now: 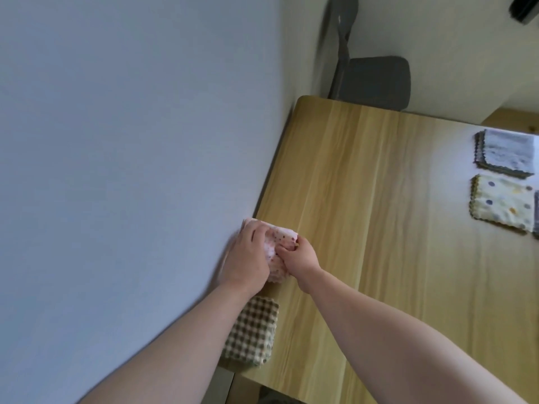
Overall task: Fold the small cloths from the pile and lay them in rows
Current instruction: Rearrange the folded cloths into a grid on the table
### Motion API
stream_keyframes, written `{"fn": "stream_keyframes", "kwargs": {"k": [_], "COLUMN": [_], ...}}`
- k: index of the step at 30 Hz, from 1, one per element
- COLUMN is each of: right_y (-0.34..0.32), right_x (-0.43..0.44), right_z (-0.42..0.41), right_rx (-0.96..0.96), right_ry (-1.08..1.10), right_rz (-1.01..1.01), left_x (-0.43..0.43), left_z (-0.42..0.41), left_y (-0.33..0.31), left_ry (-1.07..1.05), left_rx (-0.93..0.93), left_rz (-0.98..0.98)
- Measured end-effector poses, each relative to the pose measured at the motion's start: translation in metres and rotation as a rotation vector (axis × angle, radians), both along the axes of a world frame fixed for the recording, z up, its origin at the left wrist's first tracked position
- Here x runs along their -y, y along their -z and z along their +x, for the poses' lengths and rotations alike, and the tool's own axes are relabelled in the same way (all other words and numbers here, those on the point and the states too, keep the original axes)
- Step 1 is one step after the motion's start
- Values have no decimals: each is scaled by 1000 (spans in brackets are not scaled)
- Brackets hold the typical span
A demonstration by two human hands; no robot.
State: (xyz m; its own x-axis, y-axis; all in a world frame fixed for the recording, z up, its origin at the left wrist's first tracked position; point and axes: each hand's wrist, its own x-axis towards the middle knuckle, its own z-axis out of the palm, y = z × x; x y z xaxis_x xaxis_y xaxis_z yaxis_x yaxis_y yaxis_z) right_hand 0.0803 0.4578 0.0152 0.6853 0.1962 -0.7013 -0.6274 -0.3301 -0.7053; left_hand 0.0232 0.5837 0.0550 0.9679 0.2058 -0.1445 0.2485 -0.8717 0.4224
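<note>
A pink cloth with small dark dots (pixel 277 243) lies at the left edge of the wooden table (pixel 364 199), against the wall. My left hand (pixel 248 255) rests over its left part with fingers curled onto it. My right hand (pixel 297 253) pinches the cloth's right side. A folded brown-and-cream checked cloth (pixel 252 333) lies nearer to me at the same table edge, partly under my left forearm. Far right on the table lie a folded grey cloth (pixel 506 153) and a folded cream cloth with coloured dots (pixel 501 201).
A pale wall (pixel 131 141) runs along the table's left edge. A dark grey chair (pixel 376 80) stands past the table's far end. Another cloth's edge (pixel 536 214) shows at the right border. Bare wood lies between the two cloth groups.
</note>
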Motion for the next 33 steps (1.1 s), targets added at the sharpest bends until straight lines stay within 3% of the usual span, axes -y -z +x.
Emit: {"fn": "stream_keyframes", "kwargs": {"k": [4, 7, 9, 12, 15, 22, 27, 33], "right_y": [-11, -21, -24, -13, 2, 29, 3, -42], "right_x": [1, 16, 24, 25, 24, 14, 25, 81], "right_z": [-5, -16, -20, -19, -16, -10, 1, 4], "right_rx": [126, 510, 732, 766, 668, 623, 559, 640], "right_ry": [-104, -353, -616, -923, -1060, -1092, -1070, -745], "right_rz": [-192, -504, -572, -607, -663, -728, -593, -580], "left_x": [-3, -5, -6, -10, -14, -14, -4, 38], "left_z": [2, 7, 9, 8, 4, 8, 16, 28], "left_y": [20, 24, 26, 36, 51, 74, 47, -8], "left_ry": [124, 150, 178, 207, 178, 185, 176, 94], "left_rx": [-59, -113, -149, -238, -263, -297, -398, -259], "left_rz": [74, 71, 102, 131, 131, 202, 255, 163]}}
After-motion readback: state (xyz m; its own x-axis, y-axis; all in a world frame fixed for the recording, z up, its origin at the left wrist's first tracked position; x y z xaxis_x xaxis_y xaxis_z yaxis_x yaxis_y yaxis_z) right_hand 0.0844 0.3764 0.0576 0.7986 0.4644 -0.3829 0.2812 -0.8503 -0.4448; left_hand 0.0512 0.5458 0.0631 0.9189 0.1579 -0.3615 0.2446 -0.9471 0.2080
